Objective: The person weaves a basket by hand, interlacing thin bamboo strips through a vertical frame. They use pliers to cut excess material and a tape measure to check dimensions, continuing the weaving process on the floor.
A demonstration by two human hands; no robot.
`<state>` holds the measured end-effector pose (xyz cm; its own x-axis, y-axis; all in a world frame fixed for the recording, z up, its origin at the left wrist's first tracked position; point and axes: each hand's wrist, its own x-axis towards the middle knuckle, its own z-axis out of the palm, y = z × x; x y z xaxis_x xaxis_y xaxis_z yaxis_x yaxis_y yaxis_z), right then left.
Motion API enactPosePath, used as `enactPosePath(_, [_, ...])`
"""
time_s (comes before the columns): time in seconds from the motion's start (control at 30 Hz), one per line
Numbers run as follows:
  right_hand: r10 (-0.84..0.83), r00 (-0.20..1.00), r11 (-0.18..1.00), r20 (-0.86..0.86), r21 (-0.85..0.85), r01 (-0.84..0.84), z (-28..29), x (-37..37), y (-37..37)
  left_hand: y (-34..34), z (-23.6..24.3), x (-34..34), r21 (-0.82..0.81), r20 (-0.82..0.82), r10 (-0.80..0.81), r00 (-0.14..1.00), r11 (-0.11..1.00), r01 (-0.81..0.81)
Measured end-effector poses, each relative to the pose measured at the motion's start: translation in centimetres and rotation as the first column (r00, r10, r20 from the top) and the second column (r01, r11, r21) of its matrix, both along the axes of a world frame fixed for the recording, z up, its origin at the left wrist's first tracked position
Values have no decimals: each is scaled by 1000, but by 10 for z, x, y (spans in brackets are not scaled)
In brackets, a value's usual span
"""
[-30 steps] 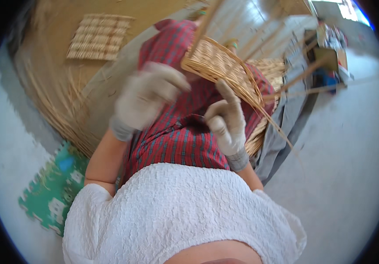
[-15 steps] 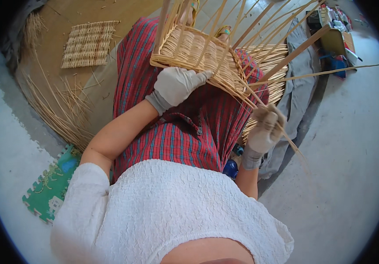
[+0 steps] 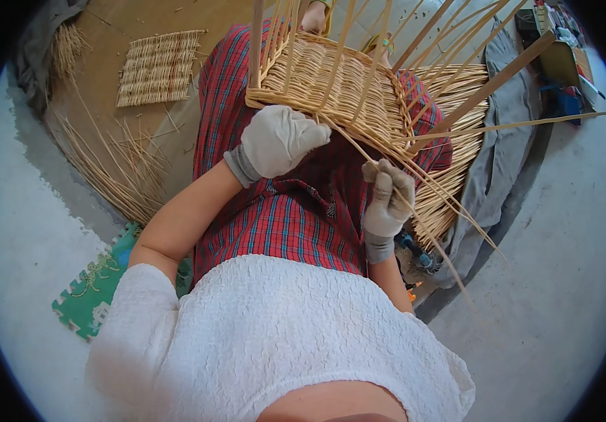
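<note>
A partly woven wicker basket [image 3: 345,81] rests across my lap, with thin stakes and thicker wooden posts [image 3: 489,93] standing up and out from its edges. My left hand [image 3: 278,143], in a pale work glove, grips the basket's near edge, fingers curled at the rim. One wicker strand [image 3: 359,149] runs from beside those fingers to my right hand [image 3: 389,198]. That gloved hand is closed round the strand, whose loose tail hangs down to the right. More strands slant out from the basket's right corner, beyond my right hand.
On the board at the left lies a flat woven wicker panel [image 3: 160,68], with loose strands [image 3: 116,176] nearer me. A bundle of wicker rods [image 3: 450,141] and a grey cloth [image 3: 498,148] lie at the right. A green foam mat [image 3: 88,299] is at lower left.
My right hand has moved left, toward my left hand, and now pulls a different strand near the middle of the basket's edge. My left hand stays at the rim.
</note>
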<state>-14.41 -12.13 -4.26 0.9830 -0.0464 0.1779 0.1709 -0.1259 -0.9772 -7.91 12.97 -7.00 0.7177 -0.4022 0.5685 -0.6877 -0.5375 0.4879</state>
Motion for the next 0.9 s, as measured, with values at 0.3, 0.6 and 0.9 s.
enactPosePath(0.3, [22,999,1000,27,21,-22,-15,-12,-3,-8,28,-20,196,-249,87,965,980,-37])
enactPosePath(0.6, [-222,938,867,-266,388,314,-2,2,-2,-12,-1,11,19,-21,75,997,997,-74])
enactPosePath(0.9, [-105,983,947,-154,286,146,-8,0,23,5,-1,-10,-91,-102,-40,994,995,30])
